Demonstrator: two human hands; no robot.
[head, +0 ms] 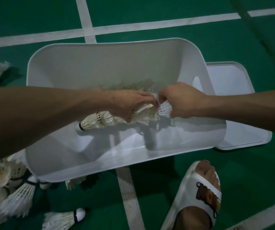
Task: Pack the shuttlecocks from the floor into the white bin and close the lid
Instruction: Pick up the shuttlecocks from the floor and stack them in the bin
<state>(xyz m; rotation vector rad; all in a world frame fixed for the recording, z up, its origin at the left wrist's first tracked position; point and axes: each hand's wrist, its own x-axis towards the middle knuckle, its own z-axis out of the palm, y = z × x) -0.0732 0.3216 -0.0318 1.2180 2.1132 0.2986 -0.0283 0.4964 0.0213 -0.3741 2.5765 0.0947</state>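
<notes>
One white bin (100, 63) on the green floor (166, 188), its one lid (233, 100) lying flat at its right. Both your forearms reach in from either side. Your left hand (130, 103) grips a nested row of shuttlecocks (100, 121) lying inside; your right hand (181, 100) clenches one shuttlecock (165, 109). Loose shuttlecocks (17, 200) crowd the near-left floor, too jumbled to count.

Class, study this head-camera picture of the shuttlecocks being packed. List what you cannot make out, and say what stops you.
- Count of shuttlecocks in the stacked row inside the white bin: left hand covers its middle.
- What the right hand grips beyond some feathers: fingers hide it.
- Size of the floor pile: cut off by the left edge.
- Lid: partly behind the bin.
- Sandal print: too dim.
</notes>
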